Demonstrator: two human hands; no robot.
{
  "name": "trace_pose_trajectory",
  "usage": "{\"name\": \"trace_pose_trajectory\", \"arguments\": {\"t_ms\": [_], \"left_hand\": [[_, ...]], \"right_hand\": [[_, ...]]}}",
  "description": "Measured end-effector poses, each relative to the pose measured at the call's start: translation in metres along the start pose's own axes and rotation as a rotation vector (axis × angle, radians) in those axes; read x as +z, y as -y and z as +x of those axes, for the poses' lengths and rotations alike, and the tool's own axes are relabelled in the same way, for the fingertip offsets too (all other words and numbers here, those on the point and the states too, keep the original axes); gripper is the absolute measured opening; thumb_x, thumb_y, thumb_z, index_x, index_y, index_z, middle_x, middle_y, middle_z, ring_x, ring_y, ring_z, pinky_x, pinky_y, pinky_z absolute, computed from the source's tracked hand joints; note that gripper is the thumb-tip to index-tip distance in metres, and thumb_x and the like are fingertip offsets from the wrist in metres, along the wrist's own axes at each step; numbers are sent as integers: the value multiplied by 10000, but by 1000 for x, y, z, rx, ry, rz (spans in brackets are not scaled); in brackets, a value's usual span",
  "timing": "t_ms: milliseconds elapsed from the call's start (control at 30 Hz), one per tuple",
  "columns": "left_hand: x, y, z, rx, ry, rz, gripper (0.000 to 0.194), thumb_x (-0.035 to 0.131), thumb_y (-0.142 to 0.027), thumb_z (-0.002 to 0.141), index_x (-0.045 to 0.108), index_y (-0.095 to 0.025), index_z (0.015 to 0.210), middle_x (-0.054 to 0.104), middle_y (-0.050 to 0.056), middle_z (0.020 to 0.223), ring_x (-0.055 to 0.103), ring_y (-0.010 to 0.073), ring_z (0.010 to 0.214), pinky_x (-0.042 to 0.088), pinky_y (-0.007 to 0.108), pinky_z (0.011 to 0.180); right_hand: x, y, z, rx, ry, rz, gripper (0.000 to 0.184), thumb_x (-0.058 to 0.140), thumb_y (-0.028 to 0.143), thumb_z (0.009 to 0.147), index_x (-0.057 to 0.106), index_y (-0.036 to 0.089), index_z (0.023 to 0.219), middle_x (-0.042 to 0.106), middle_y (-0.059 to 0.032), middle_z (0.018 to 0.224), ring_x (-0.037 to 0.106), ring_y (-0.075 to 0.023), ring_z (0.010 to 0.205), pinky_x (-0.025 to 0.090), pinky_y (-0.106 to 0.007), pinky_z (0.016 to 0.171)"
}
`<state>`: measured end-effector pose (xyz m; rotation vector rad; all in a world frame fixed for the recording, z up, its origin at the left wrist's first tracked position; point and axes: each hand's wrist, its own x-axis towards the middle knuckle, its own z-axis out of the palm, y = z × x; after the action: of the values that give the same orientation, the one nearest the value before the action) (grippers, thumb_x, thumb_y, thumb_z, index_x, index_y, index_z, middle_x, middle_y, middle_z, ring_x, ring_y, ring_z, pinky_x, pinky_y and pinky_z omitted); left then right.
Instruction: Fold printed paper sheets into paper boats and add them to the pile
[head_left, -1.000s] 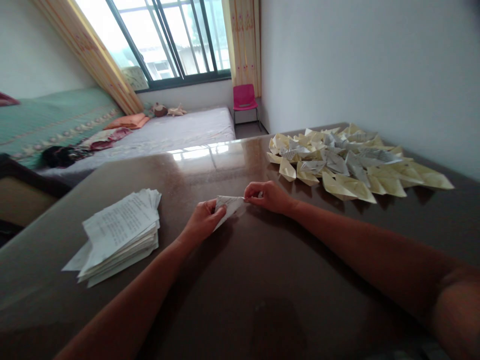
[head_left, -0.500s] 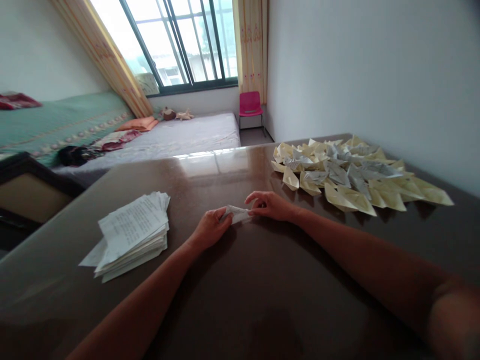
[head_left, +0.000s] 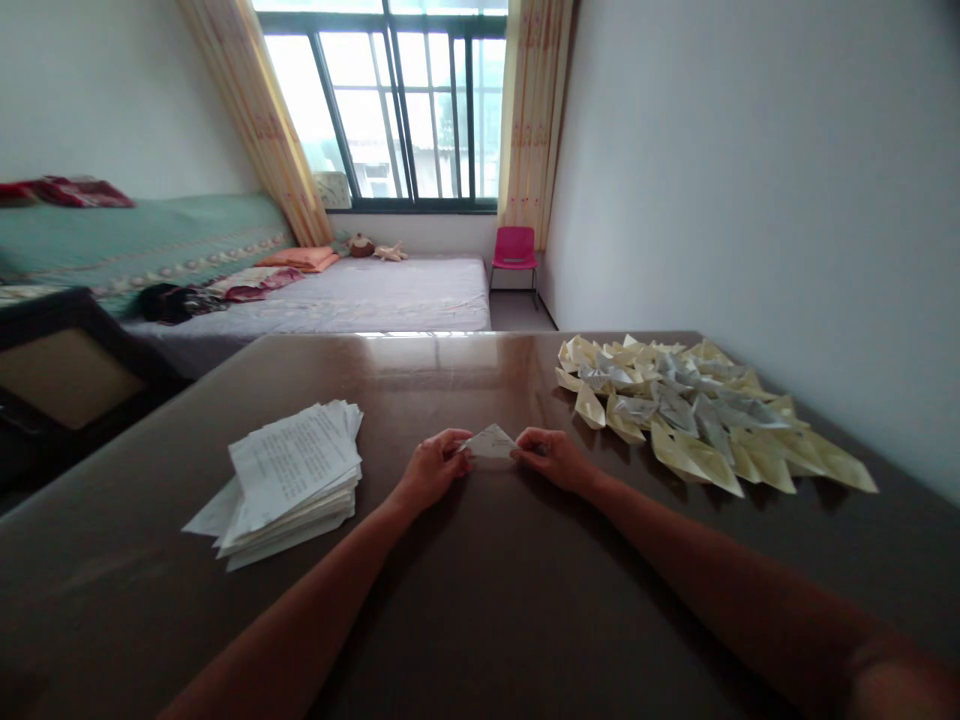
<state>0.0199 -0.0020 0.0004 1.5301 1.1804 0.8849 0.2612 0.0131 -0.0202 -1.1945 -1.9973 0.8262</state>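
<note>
A small folded piece of printed paper, triangular with its peak pointing away from me, is held just above the table between both hands. My left hand pinches its left corner between thumb and fingers. At the opposite corner, my right hand grips the paper the same way. Left of my left forearm lies a stack of printed sheets, loosely piled with uneven edges. Many folded paper boats, cream and grey-white, cluster on the right side of the table, beyond my right hand.
The glossy brown table reflects the window. A white wall runs along its right side. Past the far edge are a bed and a pink chair. A dark wooden chair stands at the left.
The paper has turned from a slanted piece into an upright-peaked triangle. My right fingers have closed onto its right corner. The camera view has tilted up and levelled.
</note>
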Motion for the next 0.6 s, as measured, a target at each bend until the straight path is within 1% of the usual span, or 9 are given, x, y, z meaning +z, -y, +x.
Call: {"name": "trace_pose_trajectory", "arguments": {"t_ms": [100,200,267,367,400,467,533,600], "left_hand": [[-4,3,4,-34,10,-53,358,659,-414,729,661,-126,941,681,33,740,636,154,703,501,257,660],[-6,1,5,-72,27,-109,398,722,-436,669,679,-124,911,694,33,745,646,164,721,515,276,695],[-9,-3,4,-104,70,-147,430,779,-409,611,686,-120,915,710,43,775,651,169,721,520,282,702],[-18,-11,2,-163,166,-203,504,840,-331,538,694,-106,964,725,78,843,668,189,733,532,292,703],[-22,-13,1,-182,184,-222,514,844,-327,537,694,-103,975,724,89,868,675,197,752,538,297,720],[-27,-15,2,-215,192,-258,477,821,-371,584,696,-104,960,715,100,915,685,206,812,546,310,782],[-30,-16,6,-244,188,-279,433,778,-427,652,697,-105,930,705,103,948,684,198,858,543,310,844],[-29,-15,11,-272,192,-278,421,765,-443,676,698,-97,904,702,106,947,682,184,859,543,299,864]], "right_hand": [[-1,-4,9,101,72,111,247,664,403,742,626,159,727,604,22,665,507,-106,622,385,-218,595],[-5,-5,20,163,164,140,271,712,403,671,606,154,686,578,37,611,477,-90,557,353,-204,526],[-7,-4,28,181,208,138,264,726,383,642,606,150,678,576,39,592,469,-84,535,338,-197,500],[-11,-2,36,201,268,127,240,738,340,611,612,143,669,583,37,583,472,-82,527,324,-192,485],[-12,-1,38,203,284,123,233,738,329,606,615,141,669,588,35,587,475,-82,529,322,-191,484],[-15,-2,39,203,309,119,226,736,321,606,623,139,681,602,30,604,482,-82,536,322,-189,486],[-17,-3,40,200,329,124,232,729,332,620,634,138,703,613,26,619,486,-81,539,329,-189,490],[-19,-5,41,201,345,136,245,721,355,639,639,137,716,618,25,620,483,-78,528,332,-189,489]]}}
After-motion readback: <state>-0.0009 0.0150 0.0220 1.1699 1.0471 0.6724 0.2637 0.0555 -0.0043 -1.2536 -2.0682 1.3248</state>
